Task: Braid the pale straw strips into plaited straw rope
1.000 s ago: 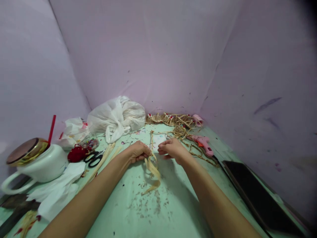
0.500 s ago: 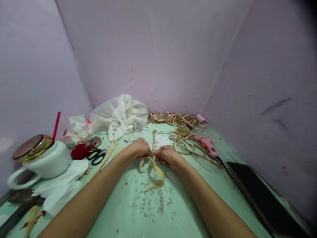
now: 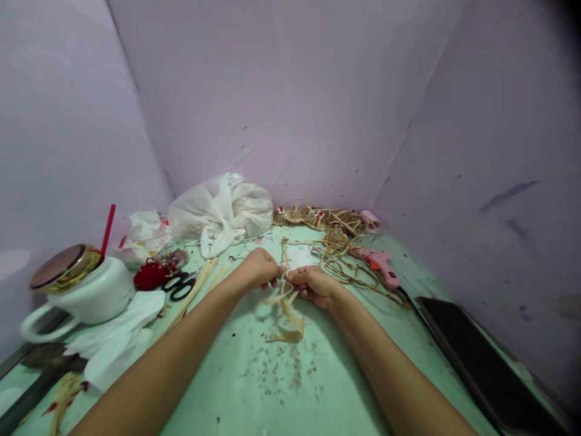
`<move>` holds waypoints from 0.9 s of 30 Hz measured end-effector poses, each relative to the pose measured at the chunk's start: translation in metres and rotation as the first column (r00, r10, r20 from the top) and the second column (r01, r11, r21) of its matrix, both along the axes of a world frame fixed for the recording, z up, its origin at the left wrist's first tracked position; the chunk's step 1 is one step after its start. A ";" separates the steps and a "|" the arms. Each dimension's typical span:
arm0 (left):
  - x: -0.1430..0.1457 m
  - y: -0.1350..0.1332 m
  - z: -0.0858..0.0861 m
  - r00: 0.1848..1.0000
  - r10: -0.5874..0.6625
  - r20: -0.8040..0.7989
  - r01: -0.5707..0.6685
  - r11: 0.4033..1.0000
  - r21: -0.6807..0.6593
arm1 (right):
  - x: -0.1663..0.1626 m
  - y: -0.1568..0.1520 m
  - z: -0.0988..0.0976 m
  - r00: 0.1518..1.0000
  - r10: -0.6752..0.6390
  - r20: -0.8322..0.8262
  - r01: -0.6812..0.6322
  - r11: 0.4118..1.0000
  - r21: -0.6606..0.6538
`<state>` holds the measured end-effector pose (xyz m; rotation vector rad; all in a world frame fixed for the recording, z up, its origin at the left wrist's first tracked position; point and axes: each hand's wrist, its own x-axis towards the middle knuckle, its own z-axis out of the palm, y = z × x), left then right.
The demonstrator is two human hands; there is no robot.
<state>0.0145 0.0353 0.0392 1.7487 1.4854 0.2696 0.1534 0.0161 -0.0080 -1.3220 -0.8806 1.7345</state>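
Note:
My left hand point(image 3: 262, 269) and my right hand point(image 3: 314, 284) meet at the middle of the table, fingertips pinched close together. Between them is the lower end of a thin braided cord point(image 3: 285, 251) of dry tan fibre, which runs away from me over the table. Loose pale fibre strips point(image 3: 293, 324) hang from the pinch and curl toward me. My right thumb and forefinger grip the cord's end. The left fingers are closed at the same spot, partly hidden behind the hand, with a strip at their tips.
Further right lie coiled braided cord point(image 3: 347, 269), a pink glue gun point(image 3: 384, 266) and a dark flat device point(image 3: 481, 363). A white plastic bag point(image 3: 222, 212) sits at the back. To the left are scissors point(image 3: 179, 284), red yarn point(image 3: 149, 275), a white mug point(image 3: 97, 293) and a hammer point(image 3: 43, 375).
The loose strips have shifted: the one by my left hand has swung right, toward the middle. Both hands stay at the cord's end, their fingers slightly regripped. The view has moved slightly.

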 end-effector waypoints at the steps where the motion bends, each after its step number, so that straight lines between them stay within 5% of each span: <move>1: -0.001 0.004 0.000 0.994 0.096 0.059 -0.096 0.995 -0.012 | 0.001 0.000 0.000 1.000 0.015 -0.024 -0.015 1.000 -0.002; 3: -0.001 0.009 -0.005 0.964 0.201 0.173 -0.180 0.975 -0.132 | 0.001 0.001 -0.001 0.998 0.039 -0.057 -0.039 0.999 0.001; 6: 0.004 0.011 -0.015 0.934 0.194 0.301 -0.069 0.922 -0.381 | 0.002 0.003 -0.004 0.996 0.064 -0.064 -0.064 0.998 0.007; 10: 0.007 0.011 -0.025 0.919 0.201 0.341 -0.007 0.869 -0.494 | 0.005 0.005 -0.006 0.996 0.087 0.015 -0.087 0.994 0.060; 17: 0.009 0.010 -0.026 0.974 0.163 0.160 -0.093 0.923 -0.373 | 0.006 0.004 -0.004 0.900 0.099 0.424 -0.203 0.957 0.208; 22: 0.012 0.003 -0.021 0.985 0.155 0.077 -0.128 0.950 -0.286 | 0.005 0.002 -0.003 0.667 -0.043 0.743 -0.268 0.918 0.294; 24: 0.012 0.002 -0.022 0.983 0.150 0.109 -0.114 0.953 -0.282 | 0.006 0.001 0.001 0.600 -0.059 0.798 -0.280 0.919 0.279; 27: 0.012 0.003 -0.026 0.975 0.150 0.161 -0.103 0.958 -0.269 | 0.012 -0.001 0.009 0.634 0.024 0.773 -0.281 0.938 0.201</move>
